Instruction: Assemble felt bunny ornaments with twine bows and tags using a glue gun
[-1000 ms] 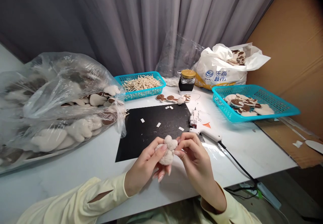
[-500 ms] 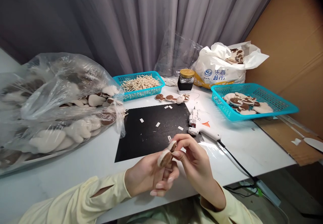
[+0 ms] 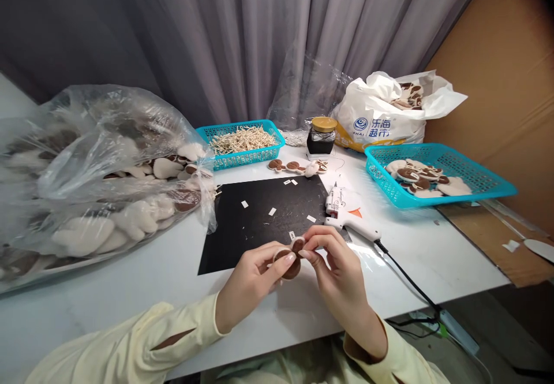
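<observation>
Left hand point(image 3: 249, 277) and right hand point(image 3: 340, 265) met at the lower centre of the frame, above a glossy white tabletop point(image 3: 298, 314). Between them was a small two-lobed plush piece point(image 3: 295, 269) with a brown face and cream edging, its larger lobe pinched by the left thumb and fingers. The right thumb and forefinger were drawn narrow beside its smaller lobe; whether they gripped it, I could not tell.

With so small a hold, a sideways tug could have twisted the piece out of the left pinch. Small white paper labels point(image 3: 272, 211) lay loose on a black rectangular mat point(image 3: 234, 231) just beyond, where a brushing knuckle could have scattered them. Right of centre, a drifting right forearm could have snagged the white glue gun's point(image 3: 352, 222) black cable point(image 3: 404, 277).
</observation>
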`<move>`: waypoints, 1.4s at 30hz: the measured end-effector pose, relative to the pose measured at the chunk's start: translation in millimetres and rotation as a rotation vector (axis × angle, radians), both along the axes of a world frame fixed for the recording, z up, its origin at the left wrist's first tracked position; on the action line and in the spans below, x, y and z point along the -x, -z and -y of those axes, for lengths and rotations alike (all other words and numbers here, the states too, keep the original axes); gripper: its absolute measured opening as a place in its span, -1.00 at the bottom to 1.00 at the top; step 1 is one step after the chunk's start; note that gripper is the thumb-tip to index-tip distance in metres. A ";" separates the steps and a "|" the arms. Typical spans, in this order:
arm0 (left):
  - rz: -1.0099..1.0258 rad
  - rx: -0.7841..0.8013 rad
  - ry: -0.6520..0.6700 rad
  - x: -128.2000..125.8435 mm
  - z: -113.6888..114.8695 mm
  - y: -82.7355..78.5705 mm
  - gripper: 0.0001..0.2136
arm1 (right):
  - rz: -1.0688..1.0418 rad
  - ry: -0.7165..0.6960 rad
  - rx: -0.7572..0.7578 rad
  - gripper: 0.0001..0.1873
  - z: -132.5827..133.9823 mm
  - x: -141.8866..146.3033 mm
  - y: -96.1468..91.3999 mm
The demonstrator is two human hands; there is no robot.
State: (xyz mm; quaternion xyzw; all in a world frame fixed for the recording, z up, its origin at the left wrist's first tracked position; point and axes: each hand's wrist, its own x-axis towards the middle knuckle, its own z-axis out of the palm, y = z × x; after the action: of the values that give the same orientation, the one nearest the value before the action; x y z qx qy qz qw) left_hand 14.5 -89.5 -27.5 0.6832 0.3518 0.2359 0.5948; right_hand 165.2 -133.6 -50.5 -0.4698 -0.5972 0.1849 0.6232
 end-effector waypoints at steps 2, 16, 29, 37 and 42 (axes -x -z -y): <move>0.015 0.071 -0.008 -1.2 1.0 0.3 -0.73 | 0.048 0.036 -0.034 -0.81 0.0 0.6 -0.2; 0.033 0.174 -0.120 -5.2 -0.6 -2.0 -0.74 | 0.128 0.013 -0.064 -0.74 3.4 1.4 -3.0; -0.046 0.259 -0.125 -2.8 1.5 2.4 -0.68 | 0.118 0.158 0.016 -0.86 4.0 -20.0 -9.7; 0.110 0.372 -0.137 -7.4 -1.6 5.1 -0.66 | 1.000 0.312 0.340 -0.42 3.1 -111.3 17.5; 0.157 0.453 -0.146 -7.1 -5.0 8.6 -0.63 | 0.973 0.390 0.322 -0.53 -8.1 -118.5 44.0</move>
State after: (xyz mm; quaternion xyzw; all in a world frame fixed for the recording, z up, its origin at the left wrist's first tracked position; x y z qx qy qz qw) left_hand 21.6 -84.5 -36.1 0.4848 0.3969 0.2457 0.7396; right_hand 283.7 -125.6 -94.5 -0.6926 -0.6824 -0.0837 0.2181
